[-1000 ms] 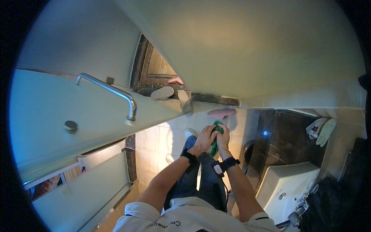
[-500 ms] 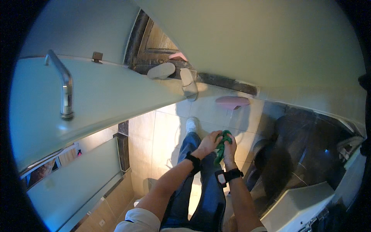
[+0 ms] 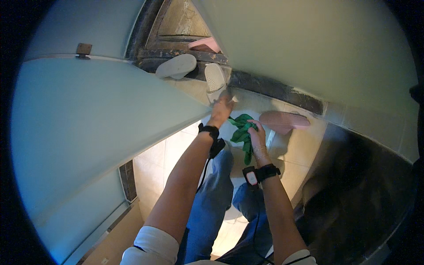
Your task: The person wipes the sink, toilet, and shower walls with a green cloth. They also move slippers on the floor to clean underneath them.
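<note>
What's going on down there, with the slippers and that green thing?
A person's bare right hand is holding a crumpled green cloth. The bare left hand is at the near end of a whitish slipper with a perforated sole; blur hides whether it grips it. A smooth pale-grey slipper lies to the left, and a pink slipper is to the right of the cloth.
</note>
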A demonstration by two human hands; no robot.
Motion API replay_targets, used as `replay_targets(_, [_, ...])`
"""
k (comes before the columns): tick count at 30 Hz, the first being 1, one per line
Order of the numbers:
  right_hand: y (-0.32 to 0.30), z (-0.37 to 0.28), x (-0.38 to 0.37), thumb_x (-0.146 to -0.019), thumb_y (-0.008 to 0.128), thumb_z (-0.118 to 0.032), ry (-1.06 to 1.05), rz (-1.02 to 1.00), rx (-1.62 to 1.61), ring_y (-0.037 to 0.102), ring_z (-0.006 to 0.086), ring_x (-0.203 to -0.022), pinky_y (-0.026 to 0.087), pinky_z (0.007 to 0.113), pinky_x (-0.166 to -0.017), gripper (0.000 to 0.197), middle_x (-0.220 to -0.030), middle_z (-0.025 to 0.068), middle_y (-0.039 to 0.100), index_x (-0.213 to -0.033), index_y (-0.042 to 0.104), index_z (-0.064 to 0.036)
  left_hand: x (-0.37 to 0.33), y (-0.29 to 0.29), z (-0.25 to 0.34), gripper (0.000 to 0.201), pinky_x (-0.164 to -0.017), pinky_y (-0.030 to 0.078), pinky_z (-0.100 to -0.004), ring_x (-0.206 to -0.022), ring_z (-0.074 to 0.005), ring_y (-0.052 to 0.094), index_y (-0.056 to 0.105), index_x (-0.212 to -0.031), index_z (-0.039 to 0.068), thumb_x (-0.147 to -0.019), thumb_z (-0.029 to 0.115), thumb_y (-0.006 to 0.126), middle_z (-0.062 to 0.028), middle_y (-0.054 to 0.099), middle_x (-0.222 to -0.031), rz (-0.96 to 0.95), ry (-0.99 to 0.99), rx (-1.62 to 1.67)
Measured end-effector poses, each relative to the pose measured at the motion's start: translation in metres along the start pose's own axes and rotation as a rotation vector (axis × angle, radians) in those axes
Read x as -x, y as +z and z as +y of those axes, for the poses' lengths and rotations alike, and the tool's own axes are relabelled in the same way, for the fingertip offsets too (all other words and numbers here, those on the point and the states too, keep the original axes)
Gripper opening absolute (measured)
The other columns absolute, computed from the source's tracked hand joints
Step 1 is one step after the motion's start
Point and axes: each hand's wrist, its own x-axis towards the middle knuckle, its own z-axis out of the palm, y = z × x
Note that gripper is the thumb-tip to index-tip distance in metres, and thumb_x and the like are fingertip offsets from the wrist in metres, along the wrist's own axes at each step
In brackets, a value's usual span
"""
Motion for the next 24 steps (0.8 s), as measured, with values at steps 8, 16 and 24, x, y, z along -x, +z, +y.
replay_targets(8, [0.018, 0.053, -0.103, -0.073, 0.051, -0.008, -0.084, -0.104, 0.225, 0.054, 0.0178, -0.082, 0.045, 0.028, -0.072, 0.027, -0.090, 0.0097, 0.057, -0.099, 0.056, -0.0071, -0.130, 0.008, -0.073, 0.034, -0.080, 0.040, -0.0418, -0.091, -0.0388, 0.051, 0.046, -0.102, -0.002, -0.076, 0.018, 0.055, -0.0245, 0.054, -0.094, 0.659, -0.215, 0.202])
replay_targets(16, [0.029, 0.088, -0.126, -0.073, 0.053, -0.009, -0.133, -0.214, 0.248, 0.058, 0.0201, -0.073, 0.046, 0.029, -0.067, 0.028, -0.085, 0.0121, 0.059, -0.100, 0.057, -0.0072, -0.176, -0.003, -0.075, 0.014, -0.076, 0.042, -0.0398, -0.084, -0.0347, 0.054, 0.051, -0.084, 0.000, -0.077, 0.012, 0.050, -0.0187, 0.056, -0.086, 0.810, -0.188, 0.338])
replay_targets(24, [0.032, 0.103, -0.120, -0.072, 0.051, -0.006, -0.170, -0.210, 0.251, 0.054, 0.0169, -0.074, 0.045, 0.028, -0.067, 0.029, -0.086, 0.0078, 0.058, -0.101, 0.056, -0.0058, -0.156, 0.006, -0.102, 0.013, -0.073, 0.043, -0.0391, -0.079, -0.0332, 0.055, 0.052, -0.085, 0.000, -0.077, 0.010, 0.050, -0.0184, 0.056, -0.082, 0.860, -0.225, 0.345])
